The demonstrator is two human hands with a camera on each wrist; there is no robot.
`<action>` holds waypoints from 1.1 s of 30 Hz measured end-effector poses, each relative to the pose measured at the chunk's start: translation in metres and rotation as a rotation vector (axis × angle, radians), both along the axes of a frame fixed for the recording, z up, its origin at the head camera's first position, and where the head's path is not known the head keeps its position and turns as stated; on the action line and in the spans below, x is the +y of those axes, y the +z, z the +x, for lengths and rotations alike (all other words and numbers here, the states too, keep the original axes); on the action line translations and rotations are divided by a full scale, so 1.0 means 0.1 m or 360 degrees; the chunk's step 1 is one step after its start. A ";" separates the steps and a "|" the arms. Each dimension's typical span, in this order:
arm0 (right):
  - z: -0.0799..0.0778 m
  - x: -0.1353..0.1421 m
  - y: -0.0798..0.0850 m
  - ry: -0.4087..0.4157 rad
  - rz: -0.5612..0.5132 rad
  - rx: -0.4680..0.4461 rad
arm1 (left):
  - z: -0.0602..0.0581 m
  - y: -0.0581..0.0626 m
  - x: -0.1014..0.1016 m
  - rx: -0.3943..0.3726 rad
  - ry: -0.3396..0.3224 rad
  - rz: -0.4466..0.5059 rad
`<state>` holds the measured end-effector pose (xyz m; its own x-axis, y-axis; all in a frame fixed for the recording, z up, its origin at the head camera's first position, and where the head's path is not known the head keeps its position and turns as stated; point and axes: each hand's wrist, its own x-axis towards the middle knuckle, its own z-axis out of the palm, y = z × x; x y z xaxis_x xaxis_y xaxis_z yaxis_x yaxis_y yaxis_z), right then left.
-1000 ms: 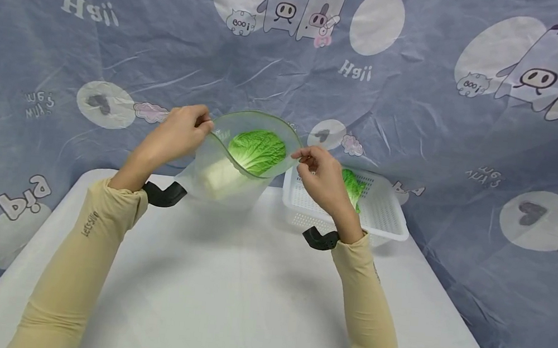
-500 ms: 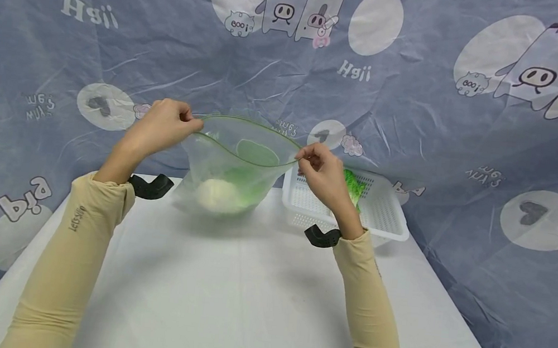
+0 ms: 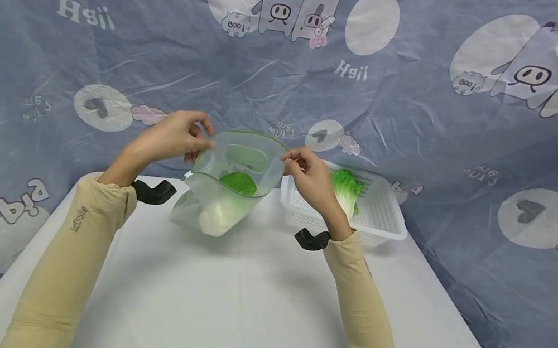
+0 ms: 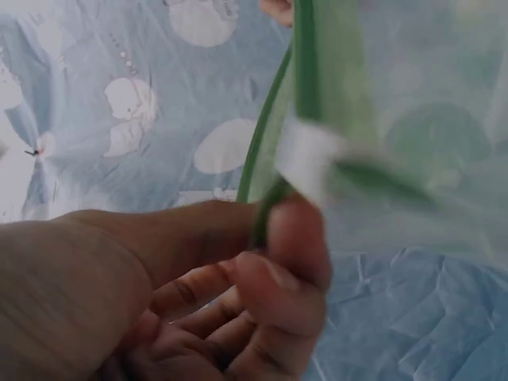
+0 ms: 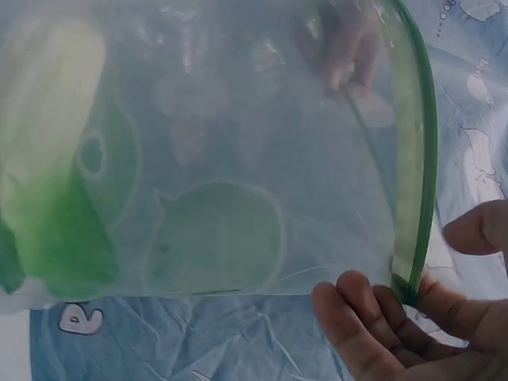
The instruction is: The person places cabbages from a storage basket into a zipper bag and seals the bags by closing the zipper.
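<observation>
A translucent zip bag (image 3: 269,173) with a green-edged mouth hangs over the far part of the table, its mouth gaping. Inside lies a napa cabbage (image 3: 239,182), leafy green end up and pale stem end toward the bottom. At the left end of the mouth, my left hand (image 3: 179,136) pinches the green edge between thumb and finger. A blurred white slider (image 4: 305,159) sits beside those fingertips. My right hand (image 3: 316,180) holds the opposite corner of the mouth between its fingers; in the right wrist view, its thumb (image 5: 480,226) stands off the green strip.
Right of the bag, a white perforated basket (image 3: 379,231) holds another napa cabbage (image 3: 345,189), partly hidden behind my right forearm. White cloth covers the table (image 3: 236,304). A blue-grey printed curtain (image 3: 288,74) hangs close behind it.
The bag's mouth narrows, then gapes again with its front edge sagging lower. My left hand shifts left and then back right; my right hand moves slightly left, uncovering more of the basket's cabbage.
</observation>
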<state>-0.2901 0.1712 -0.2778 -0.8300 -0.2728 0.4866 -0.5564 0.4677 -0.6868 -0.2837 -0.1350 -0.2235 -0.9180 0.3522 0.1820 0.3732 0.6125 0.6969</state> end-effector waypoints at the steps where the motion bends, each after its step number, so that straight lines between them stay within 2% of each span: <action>1: -0.05 -0.01 -0.05 -0.0009 0.0015 0.0003 | 0.02 -0.02 -0.01 0.0003 0.0021 0.0049; 4: -0.09 -0.11 -0.15 -0.0041 0.0071 -0.0053 | 0.07 -0.07 -0.06 0.0046 0.0124 0.0165; 7: -0.14 -0.22 -0.25 -0.0030 0.0082 -0.0106 | 0.11 -0.12 -0.10 0.0150 0.0243 0.0267; 11: -0.22 -0.41 -0.35 0.0044 0.0038 -0.0149 | 0.11 -0.16 -0.19 0.0337 0.0392 0.0394; 15: -0.28 -0.60 -0.42 0.0136 0.0097 -0.0184 | 0.15 -0.18 -0.32 0.0436 0.0537 0.0492; 18: -0.32 -0.72 -0.47 0.0185 0.0147 -0.0201 | 0.23 -0.19 -0.35 0.0505 0.0611 0.0501; 23: -0.36 -0.81 -0.54 0.0238 0.0157 -0.0218 | 0.43 -0.19 -0.24 0.0649 0.0681 0.0371; 27: -0.37 -0.78 -0.60 0.0219 0.0188 -0.0240 | 0.58 -0.21 -0.08 0.0575 0.0609 0.0273; 33: -0.38 -0.62 -0.70 0.0178 0.0261 -0.0251 | 0.68 -0.32 0.21 0.0231 0.0424 0.0222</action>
